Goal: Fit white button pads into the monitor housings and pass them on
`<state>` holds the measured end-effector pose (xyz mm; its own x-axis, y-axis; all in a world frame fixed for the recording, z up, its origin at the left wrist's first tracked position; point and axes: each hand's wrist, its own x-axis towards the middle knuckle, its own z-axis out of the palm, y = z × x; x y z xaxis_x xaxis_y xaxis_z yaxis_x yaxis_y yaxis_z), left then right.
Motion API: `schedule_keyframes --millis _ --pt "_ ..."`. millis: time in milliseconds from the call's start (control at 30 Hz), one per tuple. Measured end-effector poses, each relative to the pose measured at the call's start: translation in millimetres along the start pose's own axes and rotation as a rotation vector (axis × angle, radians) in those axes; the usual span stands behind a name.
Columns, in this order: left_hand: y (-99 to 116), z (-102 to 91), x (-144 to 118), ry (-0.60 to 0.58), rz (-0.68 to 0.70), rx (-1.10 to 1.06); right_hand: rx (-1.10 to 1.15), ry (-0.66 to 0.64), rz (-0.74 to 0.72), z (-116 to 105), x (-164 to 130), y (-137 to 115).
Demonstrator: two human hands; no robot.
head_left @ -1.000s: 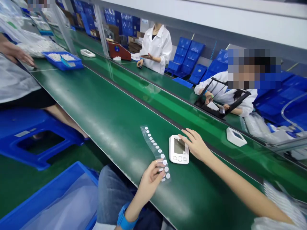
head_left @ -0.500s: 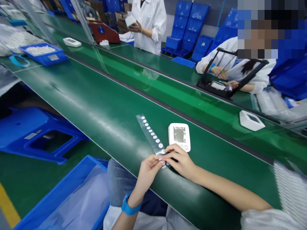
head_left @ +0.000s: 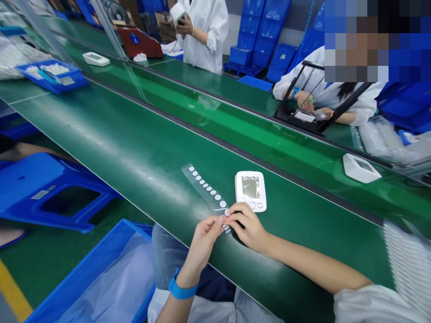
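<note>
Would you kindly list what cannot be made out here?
Head view only:
- Near end of the sticker strip: covered by the left hand and right hand.
- Whether a sticker is pinched: too small, fingers overlap.
- White device screen: glare, unreadable.
- Blue bin: cut off by the bottom edge.

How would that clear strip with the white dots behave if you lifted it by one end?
The strip looks like thin clear film lying flat on the green belt, so it would probably droop and bend. It seems very light; a nudge might slide it. The left hand and right hand pinch its near end with fingertips, suggesting little grip is needed.
</note>
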<state>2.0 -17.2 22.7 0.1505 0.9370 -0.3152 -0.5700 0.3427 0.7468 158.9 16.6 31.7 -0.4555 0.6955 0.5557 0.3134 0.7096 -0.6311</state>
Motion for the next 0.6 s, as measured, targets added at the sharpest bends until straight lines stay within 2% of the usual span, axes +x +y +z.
schedule_keyframes --millis 100,167,300,400,467,600 --pt "0 -1.1 2 0.070 0.025 -0.101 -0.053 -0.085 -0.057 -4 -1 -12" --pt "0 -2.1 2 0.119 0.046 -0.148 -0.077 -0.124 -0.020 -13 -1 -16" --pt "1 -1.9 1 0.162 0.077 -0.137 -0.149 -0.047 0.336 -40 5 -2" --pt "2 -0.8 0 0.159 0.074 -0.097 -0.178 -0.064 0.551 -56 12 13" --pt "2 -0.4 0 0.159 0.072 -0.085 -0.177 -0.096 0.609 -59 16 18" --pt "0 -0.5 -1 0.166 0.082 -0.072 -0.178 -0.117 0.622 -57 19 16"
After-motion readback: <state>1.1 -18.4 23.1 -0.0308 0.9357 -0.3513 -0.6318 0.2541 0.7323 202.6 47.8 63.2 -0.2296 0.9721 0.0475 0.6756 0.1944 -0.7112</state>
